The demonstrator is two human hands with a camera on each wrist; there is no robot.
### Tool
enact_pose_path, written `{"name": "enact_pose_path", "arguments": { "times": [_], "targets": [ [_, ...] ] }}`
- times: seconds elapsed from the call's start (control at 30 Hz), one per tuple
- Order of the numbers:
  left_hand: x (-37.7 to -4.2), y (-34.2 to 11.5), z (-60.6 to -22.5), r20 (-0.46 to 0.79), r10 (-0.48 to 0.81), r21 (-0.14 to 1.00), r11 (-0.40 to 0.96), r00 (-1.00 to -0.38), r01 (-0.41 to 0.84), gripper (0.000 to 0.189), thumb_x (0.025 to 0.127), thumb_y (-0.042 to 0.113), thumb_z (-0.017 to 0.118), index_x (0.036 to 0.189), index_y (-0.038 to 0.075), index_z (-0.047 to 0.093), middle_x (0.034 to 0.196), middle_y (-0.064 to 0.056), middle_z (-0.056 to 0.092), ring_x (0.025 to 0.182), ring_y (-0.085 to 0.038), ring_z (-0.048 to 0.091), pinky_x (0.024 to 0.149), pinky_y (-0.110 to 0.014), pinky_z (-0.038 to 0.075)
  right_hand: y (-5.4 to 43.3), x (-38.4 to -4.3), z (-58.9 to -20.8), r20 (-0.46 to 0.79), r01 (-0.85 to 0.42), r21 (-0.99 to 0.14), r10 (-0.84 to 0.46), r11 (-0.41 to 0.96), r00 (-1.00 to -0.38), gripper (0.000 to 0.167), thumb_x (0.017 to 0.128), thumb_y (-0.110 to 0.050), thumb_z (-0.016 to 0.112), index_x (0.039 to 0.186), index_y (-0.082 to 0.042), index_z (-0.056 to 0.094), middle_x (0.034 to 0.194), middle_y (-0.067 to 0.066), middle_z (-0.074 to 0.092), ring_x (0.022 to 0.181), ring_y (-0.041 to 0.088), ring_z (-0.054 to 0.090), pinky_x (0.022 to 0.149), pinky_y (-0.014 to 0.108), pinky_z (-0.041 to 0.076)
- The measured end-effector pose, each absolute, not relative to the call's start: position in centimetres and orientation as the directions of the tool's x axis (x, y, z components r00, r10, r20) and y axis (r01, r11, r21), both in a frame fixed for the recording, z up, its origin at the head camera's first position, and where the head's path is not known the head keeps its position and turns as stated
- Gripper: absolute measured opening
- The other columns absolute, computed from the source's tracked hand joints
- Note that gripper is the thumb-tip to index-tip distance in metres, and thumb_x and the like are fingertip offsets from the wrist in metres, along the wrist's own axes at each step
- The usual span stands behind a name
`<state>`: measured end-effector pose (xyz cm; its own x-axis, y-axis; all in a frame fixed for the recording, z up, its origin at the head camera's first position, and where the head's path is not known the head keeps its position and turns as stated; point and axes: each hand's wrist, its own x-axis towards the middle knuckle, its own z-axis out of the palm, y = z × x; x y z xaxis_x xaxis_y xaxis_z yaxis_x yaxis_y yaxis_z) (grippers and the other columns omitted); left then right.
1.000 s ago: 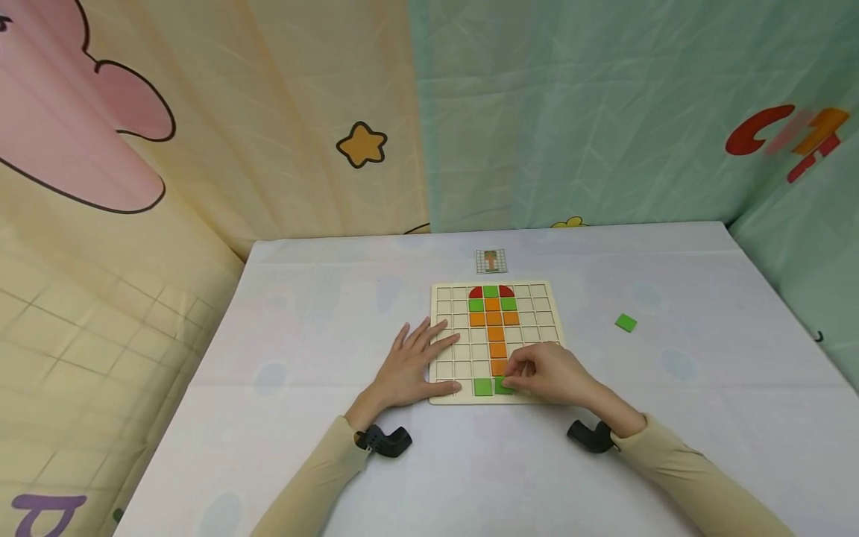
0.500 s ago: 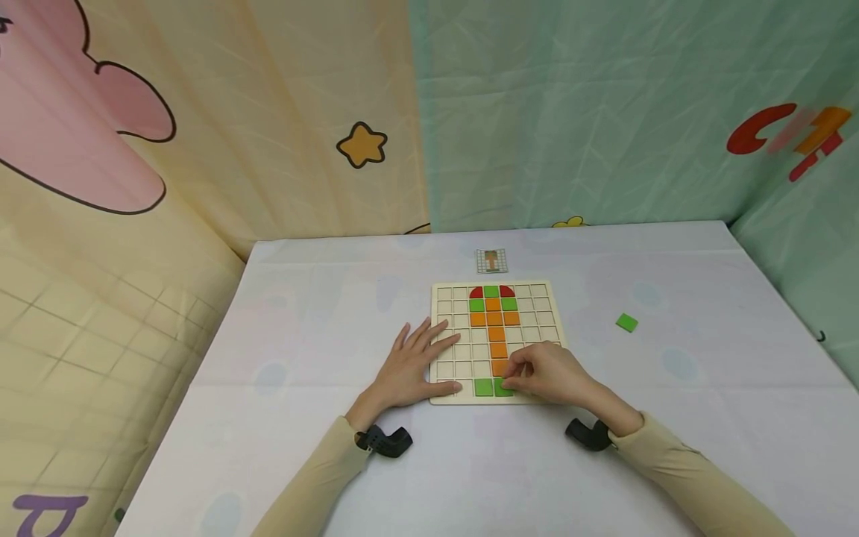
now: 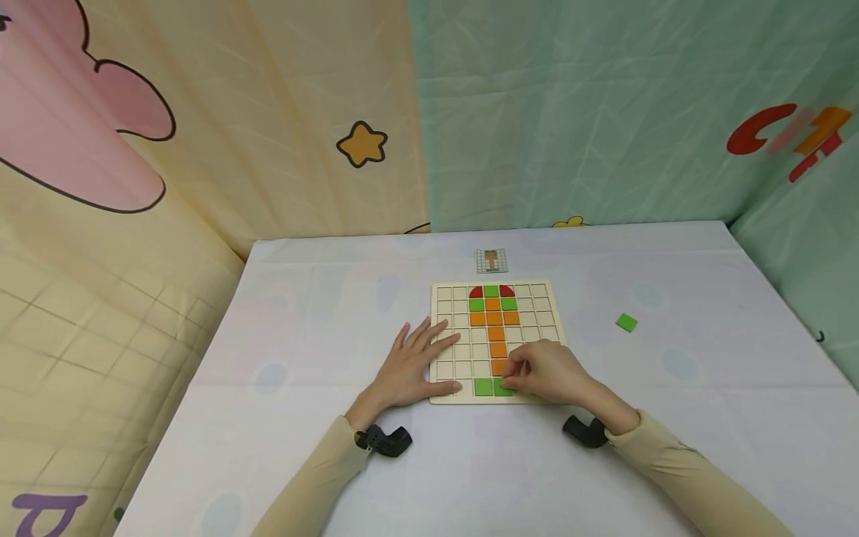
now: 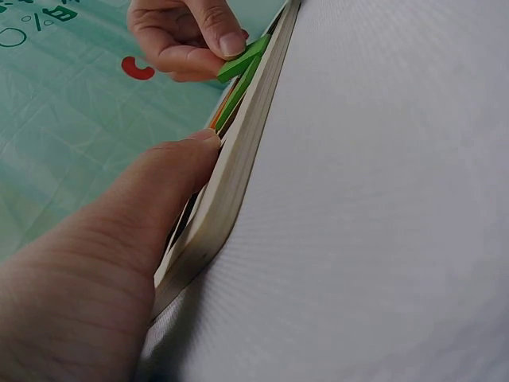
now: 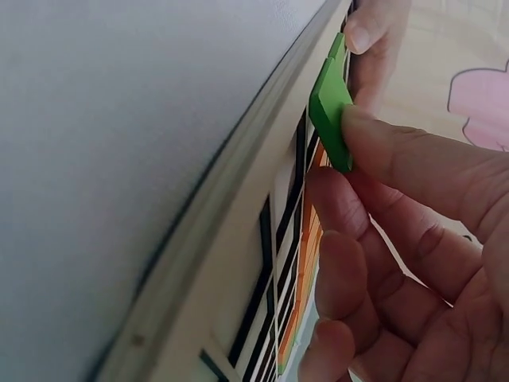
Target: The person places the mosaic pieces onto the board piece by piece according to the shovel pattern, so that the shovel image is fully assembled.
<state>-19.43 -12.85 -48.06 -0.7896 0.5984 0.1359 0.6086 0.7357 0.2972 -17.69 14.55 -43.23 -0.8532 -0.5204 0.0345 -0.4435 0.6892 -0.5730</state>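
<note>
A wooden grid board [image 3: 537, 318] lies on the table, with red, green and orange tiles set in its cells. My left hand [image 3: 405, 373] rests with spread fingers on the board's left side, its thumb on the front-left corner area. At the front row my right hand [image 3: 552, 373] pinches a green square tile [image 5: 328, 107] between thumb and fingers. This tile is tilted in the right wrist view, with part of it raised off the board. Just left of it, another green tile [image 3: 483, 387] sits in a cell. An orange tile [image 3: 499, 367] is directly behind.
A small pattern card [image 3: 492, 261] lies behind the board. One loose green tile [image 3: 627, 322] is on the white tablecloth [image 3: 671, 418] to the right. Printed curtains [image 3: 302, 112] hang behind the table and at both sides.
My right wrist has shifted very slightly left, while the fingers keep their pinch on the green tile. My left hand has stayed put.
</note>
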Motion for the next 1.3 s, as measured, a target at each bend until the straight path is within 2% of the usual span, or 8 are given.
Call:
{"name": "enact_pose_path", "arguments": {
  "times": [0.2, 0.37, 0.7, 0.9, 1.1, 1.3],
  "targets": [
    [-19.5, -12.8, -48.0, 0.137, 0.598, 0.296, 0.736, -0.790, 0.609, 0.081, 0.083, 0.067, 0.054, 0.149, 0.026, 0.033, 0.156, -0.001, 0.018, 0.143, -0.025, 0.006, 0.112, -0.049, -0.003, 14.4, -17.7, -43.5, 0.033, -0.445, -0.562, -0.519, 0.697, -0.854, 0.020, 0.074, -0.021, 0.082, 0.067, -0.025, 0.063, 0.061, -0.016, 0.052, 0.055, 0.003, 0.047, 0.050, 0.025, 0.040],
    [-19.5, -12.8, -48.1, 0.132, 0.596, 0.289, 0.741, -0.792, 0.606, 0.081, 0.083, 0.067, 0.054, 0.149, 0.026, 0.033, 0.156, -0.001, 0.018, 0.143, -0.025, 0.005, 0.112, -0.048, -0.003, 14.9, -17.7, -43.2, 0.042, -0.424, -0.559, -0.487, 0.713, -0.873, 0.019, 0.076, -0.024, 0.080, 0.069, -0.026, 0.063, 0.062, -0.016, 0.051, 0.055, 0.005, 0.046, 0.051, 0.026, 0.039],
    [-19.5, -12.8, -48.1, 0.137, 0.601, 0.288, 0.737, -0.788, 0.612, 0.081, 0.083, 0.067, 0.054, 0.149, 0.026, 0.033, 0.156, -0.001, 0.018, 0.143, -0.025, 0.005, 0.112, -0.048, -0.004, 18.9, -18.8, -41.9, 0.086, -0.329, -0.559, -0.342, 0.761, -0.936, 0.008, 0.084, -0.024, 0.074, 0.080, -0.020, 0.068, 0.068, -0.010, 0.055, 0.058, 0.011, 0.046, 0.049, 0.027, 0.036],
    [-19.5, -12.9, -48.1, 0.144, 0.605, 0.284, 0.733, -0.783, 0.618, 0.081, 0.083, 0.066, 0.054, 0.149, 0.025, 0.033, 0.156, -0.002, 0.019, 0.143, -0.026, 0.006, 0.112, -0.049, -0.003, 21.4, -19.4, -41.8, 0.124, -0.270, -0.545, -0.242, 0.794, -0.962, 0.013, 0.087, -0.026, 0.070, 0.091, -0.014, 0.070, 0.074, -0.006, 0.059, 0.061, 0.014, 0.048, 0.047, 0.028, 0.036],
    [-19.5, -12.9, -48.1, 0.151, 0.606, 0.287, 0.729, -0.781, 0.621, 0.081, 0.083, 0.066, 0.054, 0.149, 0.024, 0.034, 0.156, -0.003, 0.020, 0.143, -0.026, 0.007, 0.111, -0.050, -0.001, 23.8, -19.8, -41.8, 0.116, -0.196, -0.547, -0.158, 0.814, -0.981, 0.024, 0.090, -0.031, 0.066, 0.101, -0.010, 0.070, 0.091, 0.006, 0.066, 0.077, 0.022, 0.057, 0.056, 0.032, 0.042],
    [-19.4, -12.8, -47.9, 0.147, 0.606, 0.293, 0.728, -0.782, 0.620, 0.081, 0.083, 0.065, 0.055, 0.149, 0.023, 0.034, 0.156, -0.003, 0.020, 0.143, -0.026, 0.007, 0.111, -0.050, -0.001, 25.7, -20.1, -42.0, 0.089, -0.142, -0.552, -0.112, 0.822, -0.990, 0.036, 0.092, -0.036, 0.063, 0.110, -0.005, 0.067, 0.109, 0.022, 0.063, 0.096, 0.036, 0.058, 0.067, 0.045, 0.046]
  ]
}}
